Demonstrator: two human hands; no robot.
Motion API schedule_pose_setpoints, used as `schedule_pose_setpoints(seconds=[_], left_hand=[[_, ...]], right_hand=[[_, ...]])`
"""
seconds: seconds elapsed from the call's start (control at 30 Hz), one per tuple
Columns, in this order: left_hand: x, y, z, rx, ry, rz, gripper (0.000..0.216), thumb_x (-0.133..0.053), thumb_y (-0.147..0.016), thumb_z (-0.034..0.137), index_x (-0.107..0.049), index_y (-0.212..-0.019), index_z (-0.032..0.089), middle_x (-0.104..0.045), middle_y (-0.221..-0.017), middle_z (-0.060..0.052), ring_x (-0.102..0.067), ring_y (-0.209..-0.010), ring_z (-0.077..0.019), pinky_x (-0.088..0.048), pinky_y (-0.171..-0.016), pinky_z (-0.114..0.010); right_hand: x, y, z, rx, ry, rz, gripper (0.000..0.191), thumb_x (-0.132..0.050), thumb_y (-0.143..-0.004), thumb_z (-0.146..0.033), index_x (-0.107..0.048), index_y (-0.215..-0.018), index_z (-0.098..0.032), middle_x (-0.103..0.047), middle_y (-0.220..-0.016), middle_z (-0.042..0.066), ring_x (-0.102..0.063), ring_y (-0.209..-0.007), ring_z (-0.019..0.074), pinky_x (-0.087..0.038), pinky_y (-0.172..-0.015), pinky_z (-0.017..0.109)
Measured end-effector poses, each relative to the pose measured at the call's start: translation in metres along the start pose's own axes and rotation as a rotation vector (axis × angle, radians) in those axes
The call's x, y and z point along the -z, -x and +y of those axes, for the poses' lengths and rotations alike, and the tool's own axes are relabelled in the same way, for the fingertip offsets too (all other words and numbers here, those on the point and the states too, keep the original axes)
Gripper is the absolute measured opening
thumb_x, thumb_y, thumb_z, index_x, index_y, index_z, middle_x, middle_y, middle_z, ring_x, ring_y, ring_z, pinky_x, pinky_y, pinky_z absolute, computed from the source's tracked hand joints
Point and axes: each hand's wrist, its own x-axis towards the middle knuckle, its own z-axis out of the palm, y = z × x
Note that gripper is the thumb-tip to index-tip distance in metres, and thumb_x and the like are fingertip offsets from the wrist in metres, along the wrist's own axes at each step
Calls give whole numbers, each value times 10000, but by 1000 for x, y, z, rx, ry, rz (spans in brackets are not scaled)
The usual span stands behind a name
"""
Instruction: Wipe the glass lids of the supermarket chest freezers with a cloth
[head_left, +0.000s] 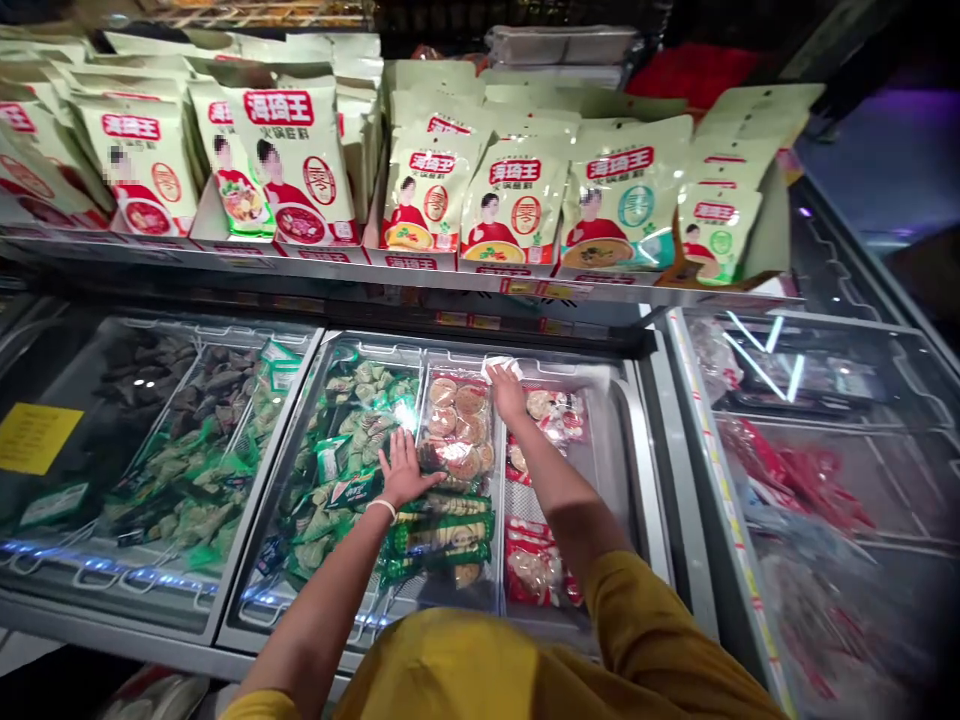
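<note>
My left hand (403, 470) lies flat on the freezer's glass lid (289, 520), fingers spread and nothing held. A pale band circles that wrist. Farther out, near the lid's back edge, my right hand (508, 395) presses a white cloth (501, 369) against the glass, its fingers over the cloth. Through the glass I see green-wrapped dumplings (365, 385) by my left hand, and a pack of round, flat brown cakes (459, 412) between my hands. Below them are long green packets (442, 530). Red-and-white food packs (532, 565) sit under my right forearm.
Above the freezer's back runs a shelf of upright hot pot seasoning pouches (300, 160). To the left is another lid with a yellow sheet (37, 438) on it. A second freezer (825, 480) with bagged goods stands to the right, behind a metal frame edge (694, 480).
</note>
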Motion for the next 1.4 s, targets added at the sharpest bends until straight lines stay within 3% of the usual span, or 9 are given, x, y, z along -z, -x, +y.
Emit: schedule_pose_setpoints(seconds=[0.4, 0.57, 0.7, 0.8, 0.97, 1.03, 1.17, 1.33, 1.4], left_hand=[[11, 18, 36, -123, -56, 38, 1039, -608, -860, 630, -116, -1640, 152, 4, -1713, -195, 64, -1577, -366, -58, -1230, -624], [1, 25, 86, -288, -55, -22, 962, -654, -868, 533, -173, -1636, 213, -76, -1716, -172, 1, -1582, -359, -84, -1238, -604], [-5, 22, 113, -348, -73, -66, 972, -685, -845, 498, -189, -1633, 221, -72, -1717, -165, -33, -1581, -363, -106, -1235, -610], [-8, 19, 125, -369, -90, -93, 955, -686, -849, 492, -209, -1629, 218, -32, -1719, -166, -16, -1581, -362, -100, -1236, -609], [-11, 13, 135, -348, -114, -71, 954, -674, -861, 530, -205, -1630, 217, -37, -1718, -173, 17, -1581, -362, -108, -1238, -597], [-10, 8, 137, -365, -130, -59, 933, -666, -868, 523, -217, -1628, 223, -35, -1719, -169, 12, -1582, -357, -109, -1239, -591], [-7, 1, 142, -393, -149, -59, 926, -657, -868, 525, -215, -1629, 238, -40, -1721, -159, -25, -1584, -349, -100, -1241, -587], [-10, -2, 148, -381, -156, -47, 928, -643, -879, 543, -204, -1631, 221, -17, -1717, -180, 7, -1584, -349, -75, -1233, -606], [-11, -4, 147, -402, -156, -42, 930, -644, -879, 564, -212, -1630, 224, -12, -1717, -180, 9, -1583, -354, -75, -1234, -607]], right_hand=[[-71, 307, -2, 207, -3, -88, 683, -473, -915, -15, -465, -1537, -299, -498, -1557, 19, -385, -1481, 254, -369, -1219, 473], [-31, 267, 44, 168, -10, -80, 677, -437, -908, 14, -504, -1510, -290, -525, -1536, 19, -406, -1468, 229, -364, -1218, 449], [17, 203, 96, -237, -12, 84, 722, -371, -885, 42, -463, -1540, -247, -450, -1591, 47, -339, -1504, 238, -336, -1218, 451], [17, 193, 100, -475, -52, 224, 778, -363, -847, 55, -423, -1563, -244, -433, -1601, 61, -324, -1510, 238, -322, -1221, 473], [-2, 224, 93, -65, -94, 76, 720, -414, -875, 26, -493, -1520, -285, -515, -1545, 20, -363, -1490, 210, -301, -1242, 440], [3, 232, 105, -98, -81, 77, 717, -417, -880, 23, -499, -1514, -299, -513, -1547, 9, -375, -1484, 213, -322, -1229, 434], [8, 227, 112, -491, -37, 285, 757, -389, -850, 45, -452, -1548, -243, -478, -1570, 62, -355, -1494, 253, -333, -1215, 472], [3, 220, 103, -43, -77, 123, 770, -441, -828, 47, -487, -1522, -281, -531, -1531, 19, -374, -1484, 224, -316, -1235, 465], [11, 213, 112, -130, -68, 121, 759, -438, -844, 44, -475, -1532, -273, -493, -1560, 38, -362, -1492, 240, -326, -1224, 472]])
